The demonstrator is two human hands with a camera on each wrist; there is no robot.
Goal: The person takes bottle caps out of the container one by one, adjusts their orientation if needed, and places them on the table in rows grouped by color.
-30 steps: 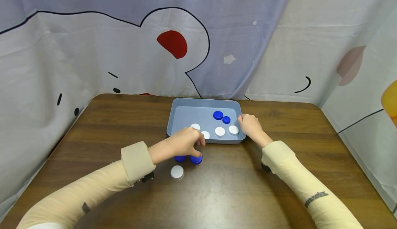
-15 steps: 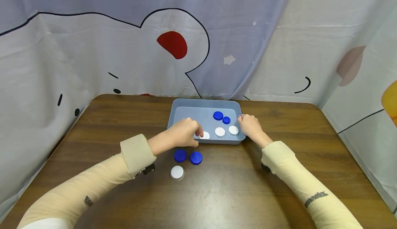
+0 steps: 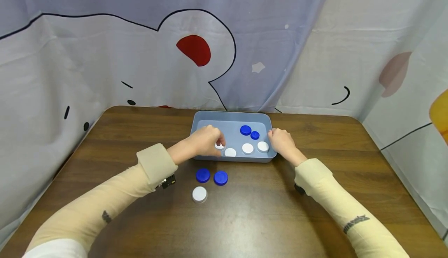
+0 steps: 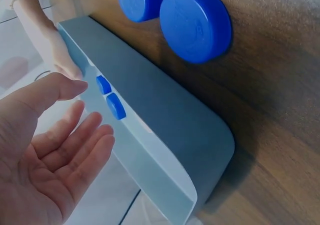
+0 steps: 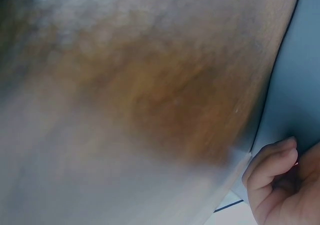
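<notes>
My left hand [image 3: 206,140] hovers over the front left part of a grey-blue tray [image 3: 227,124], thumb and fingers apart. Nothing lies between them in the left wrist view. My right hand [image 3: 282,142] holds the tray's right rim; in the right wrist view its fingers [image 5: 270,170] are curled against the tray wall. Inside the tray, several white caps, such as one white cap [image 3: 247,148], lie along the front side. A larger blue cap [image 3: 245,130] and a smaller blue cap [image 3: 255,135] sit behind them, towards the right.
In front of the tray, two blue caps lie side by side on the wooden table [image 3: 273,211]: a left one [image 3: 203,175] and a right one [image 3: 221,178]. Nearer to me is a white cap [image 3: 199,194]. A printed curtain [image 3: 140,63] hangs behind the table.
My left hand has moved away from me and slightly left, off the two blue caps on the table and over the tray. My right hand has stayed at the rim.
</notes>
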